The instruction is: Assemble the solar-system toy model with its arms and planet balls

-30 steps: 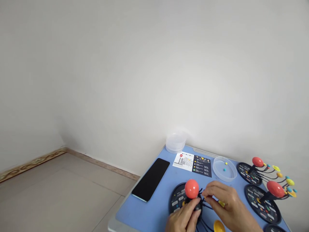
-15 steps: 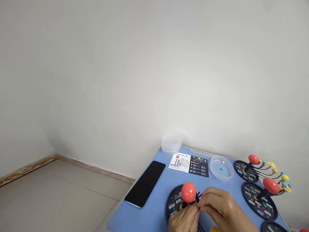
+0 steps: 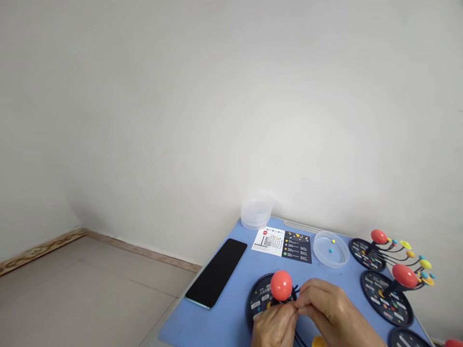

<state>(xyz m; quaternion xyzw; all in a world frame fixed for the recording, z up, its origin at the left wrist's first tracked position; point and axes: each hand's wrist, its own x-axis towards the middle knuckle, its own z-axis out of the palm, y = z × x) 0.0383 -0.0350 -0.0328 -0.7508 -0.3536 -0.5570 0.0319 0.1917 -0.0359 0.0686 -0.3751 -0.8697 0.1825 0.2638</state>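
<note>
In front of me stands a solar system model with a red ball (image 3: 281,285) on a short black post, over a round black printed base (image 3: 256,308). My left hand (image 3: 275,325) is closed in a pinch at the model's near right side, just below the ball. Opposite it, my right hand (image 3: 331,306) is pinched too, its fingertips meeting those of my left hand. Whatever lies between the fingertips is hidden. Thin black arms (image 3: 295,290) show behind the fingers, and more come out below. Under my right hand an orange-yellow piece (image 3: 319,341) is partly visible.
On the blue table (image 3: 224,320) lie a black-screened phone (image 3: 217,272) and a printed instruction sheet (image 3: 282,245). A clear round dish (image 3: 340,258) holds a yellow and a blue bead. Stacked clear containers (image 3: 256,214) stand by the wall. Finished-looking models (image 3: 404,276) line the right side.
Both hands keep their pinch beside the red ball with hardly any movement. The whole view has shifted very slightly.
</note>
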